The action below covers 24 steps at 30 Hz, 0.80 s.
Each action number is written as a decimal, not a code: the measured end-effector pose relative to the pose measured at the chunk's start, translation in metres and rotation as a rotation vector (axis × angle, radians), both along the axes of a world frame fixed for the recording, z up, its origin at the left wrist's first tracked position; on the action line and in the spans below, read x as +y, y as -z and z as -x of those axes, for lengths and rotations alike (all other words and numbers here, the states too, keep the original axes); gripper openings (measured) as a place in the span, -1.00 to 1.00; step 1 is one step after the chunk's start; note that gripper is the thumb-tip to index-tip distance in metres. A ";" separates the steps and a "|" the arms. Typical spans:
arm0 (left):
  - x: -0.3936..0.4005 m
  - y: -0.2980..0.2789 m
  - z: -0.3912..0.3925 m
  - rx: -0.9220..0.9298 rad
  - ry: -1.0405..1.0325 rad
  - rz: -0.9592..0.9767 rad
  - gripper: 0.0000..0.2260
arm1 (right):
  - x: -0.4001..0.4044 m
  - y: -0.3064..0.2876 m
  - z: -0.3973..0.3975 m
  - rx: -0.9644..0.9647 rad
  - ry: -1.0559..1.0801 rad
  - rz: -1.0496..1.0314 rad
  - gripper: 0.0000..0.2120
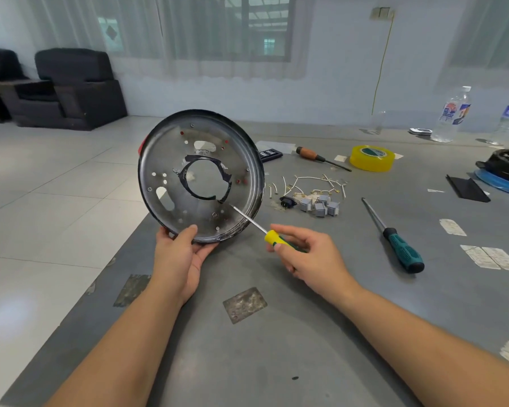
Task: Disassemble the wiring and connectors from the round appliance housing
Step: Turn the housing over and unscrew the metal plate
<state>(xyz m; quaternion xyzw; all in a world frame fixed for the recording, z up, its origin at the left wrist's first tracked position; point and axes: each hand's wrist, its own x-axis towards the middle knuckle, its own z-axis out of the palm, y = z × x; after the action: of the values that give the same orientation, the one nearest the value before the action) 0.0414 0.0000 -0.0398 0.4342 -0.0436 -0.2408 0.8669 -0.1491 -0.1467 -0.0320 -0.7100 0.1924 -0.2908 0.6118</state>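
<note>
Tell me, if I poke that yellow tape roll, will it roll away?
Probably not: the yellow tape roll lies flat on the grey table, so a poke would likely make it slide. Stood on its edge, it would probably roll. It looks like a hollow ring, so it is likely light and easy to lift.

Round metal housing (201, 176), stripped and tilted upright at frame centre; removed white wires (309, 183) and grey connectors (321, 207) lie right of it.
</note>
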 end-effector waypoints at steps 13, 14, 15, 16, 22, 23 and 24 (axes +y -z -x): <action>-0.001 -0.006 0.008 -0.041 -0.077 -0.056 -0.67 | 0.005 0.003 -0.003 0.216 -0.031 0.197 -0.73; -0.001 -0.007 0.009 -0.041 -0.082 -0.058 -0.67 | 0.005 0.003 -0.003 0.216 -0.029 0.200 -0.72; -0.001 -0.008 0.009 -0.039 -0.085 -0.061 -0.67 | 0.005 0.003 -0.003 0.215 -0.029 0.202 -0.74; -0.001 -0.008 0.009 -0.038 -0.084 -0.065 -0.67 | 0.005 0.003 -0.003 0.215 -0.030 0.205 -0.76; -0.002 -0.008 0.010 -0.048 -0.079 -0.082 -0.68 | 0.006 0.001 -0.002 0.200 -0.028 0.206 -0.81; -0.001 -0.008 0.010 -0.046 -0.079 -0.081 -0.67 | 0.007 0.001 -0.002 0.197 -0.027 0.206 -0.80; -0.001 -0.008 0.010 -0.043 -0.078 -0.079 -0.67 | 0.007 0.000 -0.001 0.196 -0.024 0.211 -0.80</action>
<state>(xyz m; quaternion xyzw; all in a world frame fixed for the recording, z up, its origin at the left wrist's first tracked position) 0.0319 -0.0011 -0.0321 0.4744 -0.0357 -0.1989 0.8568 -0.1478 -0.1397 -0.0320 -0.7976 0.2109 -0.2313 0.5155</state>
